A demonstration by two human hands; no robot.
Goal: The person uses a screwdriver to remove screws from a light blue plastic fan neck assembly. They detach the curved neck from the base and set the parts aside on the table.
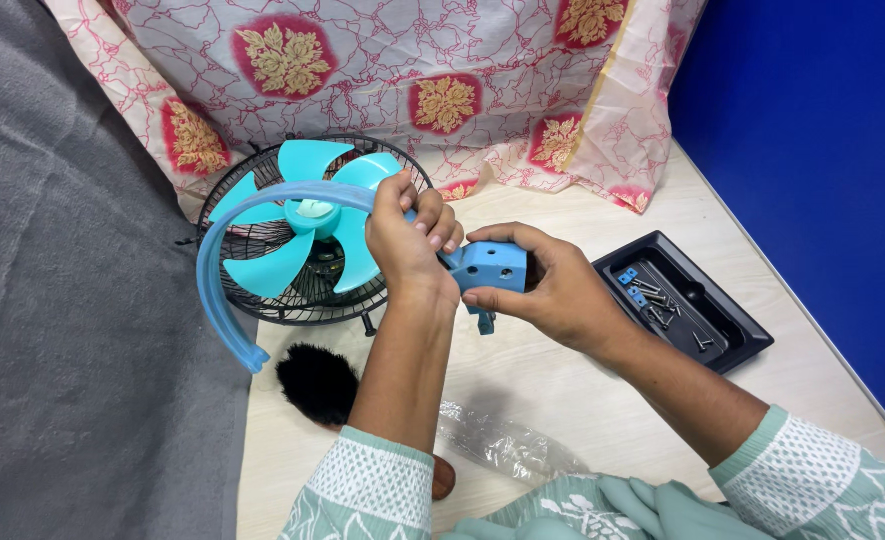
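Left hand [408, 235] is gripping the blue fan bracket [225, 262], right hand [553, 285] pinching its mounting block [491, 266]; a twist would probably crack the joint.

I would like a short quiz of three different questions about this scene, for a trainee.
1. True or false: the left hand grips the curved light-blue plastic bracket.
2. What lies in the black plastic tray? A) coins B) metal screws C) batteries
3. Fill in: the right hand holds a blue plastic ____ with holes.

Key: 1 true; 2 B; 3 block. Behind them lies the turquoise fan blade in a black wire grille.
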